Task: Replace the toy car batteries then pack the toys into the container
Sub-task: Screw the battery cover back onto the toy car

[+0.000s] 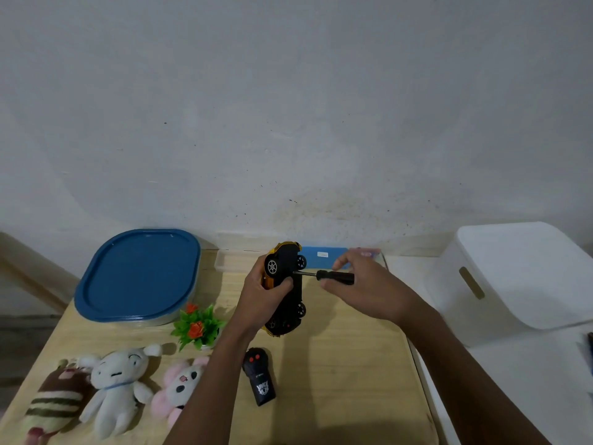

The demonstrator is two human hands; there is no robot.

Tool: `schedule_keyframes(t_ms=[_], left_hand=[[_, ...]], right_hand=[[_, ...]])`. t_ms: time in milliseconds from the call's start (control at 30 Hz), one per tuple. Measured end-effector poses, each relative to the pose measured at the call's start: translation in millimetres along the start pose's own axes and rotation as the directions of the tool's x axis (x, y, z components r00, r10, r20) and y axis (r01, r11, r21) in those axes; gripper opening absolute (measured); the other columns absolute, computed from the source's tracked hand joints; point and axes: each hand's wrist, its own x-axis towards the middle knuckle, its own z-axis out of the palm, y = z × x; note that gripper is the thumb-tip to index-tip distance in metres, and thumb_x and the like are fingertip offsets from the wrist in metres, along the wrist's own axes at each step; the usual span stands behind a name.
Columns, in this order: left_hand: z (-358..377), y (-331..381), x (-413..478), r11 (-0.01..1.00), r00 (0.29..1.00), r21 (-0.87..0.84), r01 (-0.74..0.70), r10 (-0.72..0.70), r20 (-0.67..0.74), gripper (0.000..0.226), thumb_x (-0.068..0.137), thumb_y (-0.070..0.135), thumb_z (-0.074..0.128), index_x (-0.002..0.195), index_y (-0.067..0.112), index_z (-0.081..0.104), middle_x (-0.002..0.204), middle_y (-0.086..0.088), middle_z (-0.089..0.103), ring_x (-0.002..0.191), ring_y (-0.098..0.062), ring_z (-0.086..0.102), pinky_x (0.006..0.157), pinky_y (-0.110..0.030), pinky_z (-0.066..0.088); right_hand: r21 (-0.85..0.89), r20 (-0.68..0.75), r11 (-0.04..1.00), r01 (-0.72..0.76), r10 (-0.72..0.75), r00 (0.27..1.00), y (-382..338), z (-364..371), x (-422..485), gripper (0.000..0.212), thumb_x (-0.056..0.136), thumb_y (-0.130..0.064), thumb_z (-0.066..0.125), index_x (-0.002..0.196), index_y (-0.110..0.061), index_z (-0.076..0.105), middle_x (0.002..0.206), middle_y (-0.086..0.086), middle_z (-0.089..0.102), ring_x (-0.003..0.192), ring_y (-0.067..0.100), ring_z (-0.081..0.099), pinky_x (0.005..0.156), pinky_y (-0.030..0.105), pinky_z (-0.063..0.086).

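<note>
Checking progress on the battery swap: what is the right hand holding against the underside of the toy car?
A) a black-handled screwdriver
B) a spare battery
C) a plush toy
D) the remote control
A: the right hand holds a black-handled screwdriver with its tip on the toy car, which is in the left hand's grip.

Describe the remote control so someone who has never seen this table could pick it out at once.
Start at the wooden table and look at its near half, just right of the row of plush toys. The remote control lies flat there, below the toy car held in the left hand. It is the only black, hard plastic handset there, with two red buttons at its far end, unlike the soft pink plush rabbit beside it.
</note>
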Motion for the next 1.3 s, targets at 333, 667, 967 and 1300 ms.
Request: schedule_keyframes(t_ms=[333,667,967,1300], left_hand=[[-4.5,-2.8,-3.6,1.000,1.000,-0.020,0.015,-0.015,0.000,0.038,0.091,0.007,0.064,0.122,0.028,0.057,0.105,0.004,0.070,0.091,-0.005,0.068,0.072,-0.017,0.055],[1.9,-2.5,-0.3,0.999,1.000,-0.044,0.022,-0.022,0.001,0.037,0.090,0.008,0.065,0.120,0.028,0.058,0.103,0.005,0.071,0.092,-0.009,0.069,0.075,-0.021,0.056],[3.9,0.4,-0.4,0.999,1.000,-0.049,0.017,-0.017,0.016,0.036,0.090,0.010,0.066,0.121,0.028,0.058,0.104,0.004,0.070,0.091,-0.008,0.069,0.076,-0.022,0.056],[-1.0,0.3,-4.3,0.999,0.999,-0.048,0.011,-0.009,0.034,0.036,0.090,0.007,0.065,0.120,0.025,0.059,0.103,0.003,0.071,0.089,-0.005,0.069,0.070,-0.016,0.054]], right_hand=[[-0.019,-0.016,1.000,0.007,-0.008,1.000,-5.6,5.3,0.7,0.029,0.092,-0.052,0.055,0.099,-0.024,0.059,0.082,-0.004,0.063,0.074,0.011,0.062,0.062,0.027,0.044],[-0.009,0.005,1.000,0.005,-0.005,1.000,-2.5,4.6,3.1,0.029,0.092,-0.052,0.054,0.093,-0.024,0.063,0.080,-0.007,0.060,0.069,0.005,0.056,0.058,0.022,0.039],[0.053,-0.058,0.999,-0.007,0.010,0.998,0.9,2.0,0.6,0.038,0.093,-0.051,0.054,0.081,-0.020,0.072,0.051,-0.010,0.053,0.048,0.004,0.047,0.055,0.025,0.037],[0.107,-0.071,0.994,-0.002,0.009,0.997,-0.1,2.8,-2.7,0.025,0.087,-0.045,0.066,0.081,-0.020,0.064,0.077,-0.005,0.065,0.074,0.009,0.061,0.066,0.026,0.047]])
